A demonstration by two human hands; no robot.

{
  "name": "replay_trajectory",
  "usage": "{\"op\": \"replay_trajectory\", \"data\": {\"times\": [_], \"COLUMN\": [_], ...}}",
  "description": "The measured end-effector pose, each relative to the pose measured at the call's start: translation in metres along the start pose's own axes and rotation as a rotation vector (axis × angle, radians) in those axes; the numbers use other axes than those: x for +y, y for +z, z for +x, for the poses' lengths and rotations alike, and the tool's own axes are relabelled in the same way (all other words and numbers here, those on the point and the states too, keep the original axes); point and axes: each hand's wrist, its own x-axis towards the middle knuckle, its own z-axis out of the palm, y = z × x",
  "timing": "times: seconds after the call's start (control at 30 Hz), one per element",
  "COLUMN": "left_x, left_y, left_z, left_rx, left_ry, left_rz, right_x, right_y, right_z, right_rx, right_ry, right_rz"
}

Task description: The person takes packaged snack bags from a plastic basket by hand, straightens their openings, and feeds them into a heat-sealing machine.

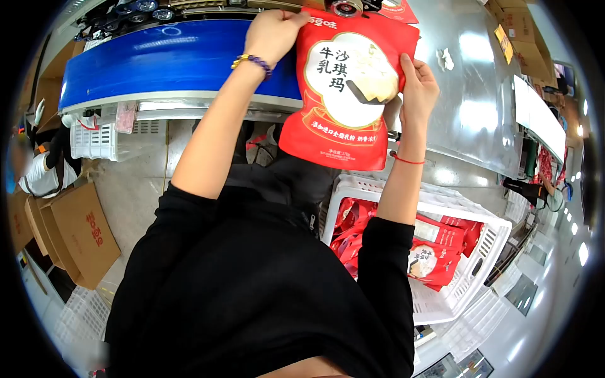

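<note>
Centrally, a red bag [346, 101] is held across the near edge of the blue worktop [176, 63], long axis pointing away from the body [252, 271], left hand [275, 34] pinching its top-left corner and right hand [418, 89], nearer the body, gripping its right edge.

bright, even light | lit lamps [583, 254] far right | glare on metal tabletop [476, 113], right | strong edge bending, black corners

Head-worn wide view, facing forward and down, near red bag [350, 91]
</note>
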Motion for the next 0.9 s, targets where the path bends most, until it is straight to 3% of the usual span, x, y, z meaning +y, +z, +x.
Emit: {"op": "replay_trajectory", "data": {"times": [0.13, 0.17, 0.2, 0.23, 0.27, 0.4, 0.47, 0.5, 0.57, 0.77, 0.83, 0.9], "left_x": [0.012, 0.018, 0.012, 0.03, 0.032, 0.057, 0.053, 0.056, 0.046, 0.034, 0.031, 0.031], "left_y": [-0.093, -0.112, -0.131, -0.148, -0.153, -0.157, -0.152, -0.15, -0.138, -0.105, -0.098, -0.09], "left_z": [-0.022, -0.037, -0.047, -0.071, -0.091, -0.187, -0.203, -0.208, -0.21, -0.203, -0.203, -0.207], "left_rx": [-0.011, 0.084, 0.12, 0.05, 0.046, -0.362, -0.635, -0.786, -0.866, -0.829, -0.829, -0.71], "left_ry": [0.174, 0.26, 0.382, 0.312, 0.417, 0.187, 0.399, 0.272, 0.201, 0.19, 0.166, 0.148], "left_rz": [0.375, 0.416, 0.328, 0.331, 0.219, 0.023, 0.072, 0.06, 0.011, -0.053, -0.058, -0.086], "right_x": [-0.007, -0.004, -0.008, -0.014, -0.022, -0.034, -0.044, -0.038, -0.028, 0.023, 0.079, 0.068], "right_y": [0.045, 0.054, 0.062, 0.066, 0.065, 0.031, -0.004, -0.028, -0.076, -0.262, -0.379, -0.418], "right_z": [-0.007, -0.01, -0.018, -0.03, -0.046, -0.128, -0.173, -0.193, -0.228, -0.315, -0.348, -0.364], "right_rx": [-0.045, -0.04, -0.085, -0.112, -0.133, -0.322, -0.281, -0.24, -0.015, 1.082, 1.379, 1.631], "right_ry": [-0.014, -0.053, 0.023, 0.097, 0.08, 0.008, 0.101, 0.14, 0.053, 0.059, -0.018, 0.105], "right_rz": [-0.128, -0.165, -0.044, 0.078, 0.059, 0.155, 0.137, 0.13, 0.15, -0.069, -0.366, -0.783]}}
